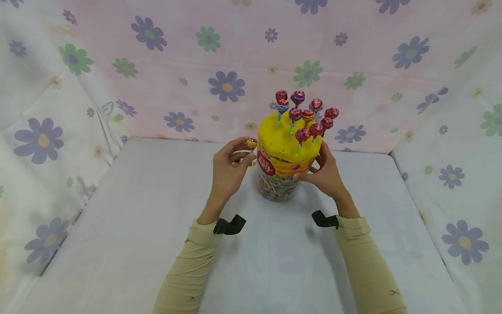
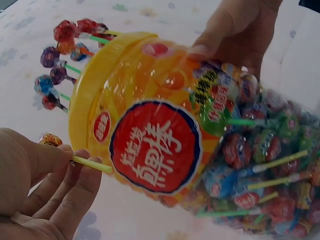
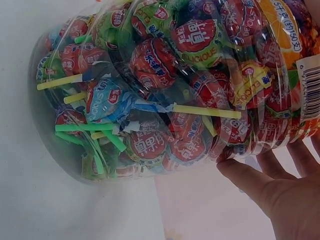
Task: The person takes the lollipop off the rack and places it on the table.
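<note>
A clear plastic jar [image 1: 278, 185] of wrapped lollipops stands on the table, with a yellow lid [image 1: 274, 135]. Several lollipops [image 2: 59, 75] stick up out of the lid, mostly at its back and right. My left hand [image 1: 229, 168] pinches one lollipop [image 1: 251, 143] with a yellow wrapper, beside the jar's left side. Its yellow stick [image 2: 92, 164] points at the jar's label in the left wrist view. My right hand [image 1: 327, 174] grips the jar's right side, thumb at the front, the other fingers partly hidden behind it. More lollipops [image 3: 150, 65] fill the jar.
A white-covered table [image 1: 157, 218] lies under the jar. Flowered cloth [image 1: 176, 78] hangs at the back and both sides. A black strap piece [image 1: 230, 225] sits at the left wrist, another strap piece [image 1: 324, 219] at the right.
</note>
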Motion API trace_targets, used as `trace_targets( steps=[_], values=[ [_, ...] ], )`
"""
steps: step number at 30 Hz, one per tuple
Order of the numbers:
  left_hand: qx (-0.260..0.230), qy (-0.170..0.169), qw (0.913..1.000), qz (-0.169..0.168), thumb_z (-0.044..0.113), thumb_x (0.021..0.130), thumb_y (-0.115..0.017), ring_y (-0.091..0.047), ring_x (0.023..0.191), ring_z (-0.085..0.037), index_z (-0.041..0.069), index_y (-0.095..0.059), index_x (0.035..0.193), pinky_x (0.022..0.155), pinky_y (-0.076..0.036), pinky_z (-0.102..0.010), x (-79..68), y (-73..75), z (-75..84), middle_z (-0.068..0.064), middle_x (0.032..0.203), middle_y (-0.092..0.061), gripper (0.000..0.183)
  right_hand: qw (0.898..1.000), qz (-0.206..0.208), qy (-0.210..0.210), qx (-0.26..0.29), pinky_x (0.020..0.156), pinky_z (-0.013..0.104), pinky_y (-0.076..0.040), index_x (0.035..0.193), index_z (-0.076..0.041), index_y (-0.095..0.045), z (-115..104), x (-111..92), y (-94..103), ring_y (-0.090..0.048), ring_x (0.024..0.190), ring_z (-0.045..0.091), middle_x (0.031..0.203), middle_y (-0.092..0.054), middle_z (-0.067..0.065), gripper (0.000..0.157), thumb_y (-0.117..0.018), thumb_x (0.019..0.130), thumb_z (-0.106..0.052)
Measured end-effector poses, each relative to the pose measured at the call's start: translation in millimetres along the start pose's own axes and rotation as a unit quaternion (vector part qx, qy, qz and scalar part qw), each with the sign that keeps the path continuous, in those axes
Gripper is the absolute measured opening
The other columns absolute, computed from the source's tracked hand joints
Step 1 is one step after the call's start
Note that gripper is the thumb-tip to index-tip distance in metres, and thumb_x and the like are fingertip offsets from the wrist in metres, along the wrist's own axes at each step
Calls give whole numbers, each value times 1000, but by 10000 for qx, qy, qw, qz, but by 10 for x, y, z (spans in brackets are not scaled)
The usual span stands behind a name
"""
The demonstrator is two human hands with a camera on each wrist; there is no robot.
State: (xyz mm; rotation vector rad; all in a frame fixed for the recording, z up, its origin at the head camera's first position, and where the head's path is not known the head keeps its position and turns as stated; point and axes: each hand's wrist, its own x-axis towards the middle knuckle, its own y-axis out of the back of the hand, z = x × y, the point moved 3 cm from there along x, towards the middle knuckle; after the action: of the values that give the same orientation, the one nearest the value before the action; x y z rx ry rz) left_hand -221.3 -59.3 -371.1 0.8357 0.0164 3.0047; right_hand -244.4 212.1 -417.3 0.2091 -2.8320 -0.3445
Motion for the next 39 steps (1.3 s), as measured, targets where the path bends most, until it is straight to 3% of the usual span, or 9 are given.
trace_targets(
  steps=[7, 17, 20, 24, 29, 32, 36, 39],
  values=[
    [46, 104, 9998, 138, -10, 88, -72, -72, 87, -43, -9, -63, 128, 70, -62, -24, -57, 147, -178, -27, 112, -69, 41, 10000, -9, -7, -24, 107, 58, -47, 158, -23, -29, 8, 3, 0, -42, 144, 35, 155, -41, 8, 97, -82, 81, 4],
    [184, 857, 9955, 351, -11, 88, -70, -70, 89, -50, -10, -63, 126, 66, -63, -25, -167, 438, -501, -31, 108, -68, 39, 10000, -30, -23, -1, 107, 57, -46, 159, -24, -28, 15, -1, 4, -42, 144, 33, 155, -41, 7, 98, -82, 81, 4],
    [287, 1134, 9923, 402, -11, 88, -70, -73, 89, -43, -9, -63, 127, 66, -63, -24, -203, 527, -600, -30, 107, -67, 39, 10000, -16, -59, -31, 107, 57, -46, 159, -24, -28, 19, -2, 3, -42, 144, 34, 155, -41, 7, 98, -82, 81, 3],
    [406, 1536, 9864, 432, -10, 89, -70, -74, 87, -31, -8, -63, 127, 67, -62, -23, -254, 639, -744, -30, 108, -66, 39, 9999, 10, -85, -64, 107, 57, -46, 159, -24, -28, 18, -8, 8, -42, 145, 34, 156, -41, 7, 99, -82, 81, 3],
    [566, 1976, 9773, 506, -8, 92, -68, -74, 85, -29, -7, -62, 129, 66, -61, -20, -304, 760, -910, -31, 108, -66, 38, 9999, 12, -88, -77, 107, 57, -46, 159, -24, -28, 14, -15, 15, -41, 145, 34, 156, -41, 7, 99, -82, 81, 4],
    [729, 2206, 9710, 564, -5, 93, -67, -74, 83, -22, -7, -61, 130, 66, -61, -19, -320, 824, -1003, -30, 110, -66, 38, 9999, 13, -97, -82, 107, 57, -46, 159, -24, -28, 7, -21, 17, -41, 145, 34, 156, -41, 7, 99, -82, 81, 4],
    [1057, 2485, 9609, 620, -2, 93, -67, -72, 80, -13, -6, -61, 131, 65, -60, -18, -320, 910, -1118, -28, 110, -68, 38, 9999, -2, -83, -73, 107, 58, -46, 159, -23, -27, -4, -24, 11, -41, 144, 35, 156, -41, 8, 99, -81, 81, 4],
    [1414, 2557, 9542, 635, 0, 94, -68, -73, 81, -15, -5, -62, 130, 63, -59, -15, -291, 984, -1199, -27, 109, -69, 37, 10000, -11, -61, -61, 107, 57, -46, 159, -24, -27, -7, -12, 3, -42, 143, 34, 155, -41, 8, 98, -81, 82, 4]
  ],
)
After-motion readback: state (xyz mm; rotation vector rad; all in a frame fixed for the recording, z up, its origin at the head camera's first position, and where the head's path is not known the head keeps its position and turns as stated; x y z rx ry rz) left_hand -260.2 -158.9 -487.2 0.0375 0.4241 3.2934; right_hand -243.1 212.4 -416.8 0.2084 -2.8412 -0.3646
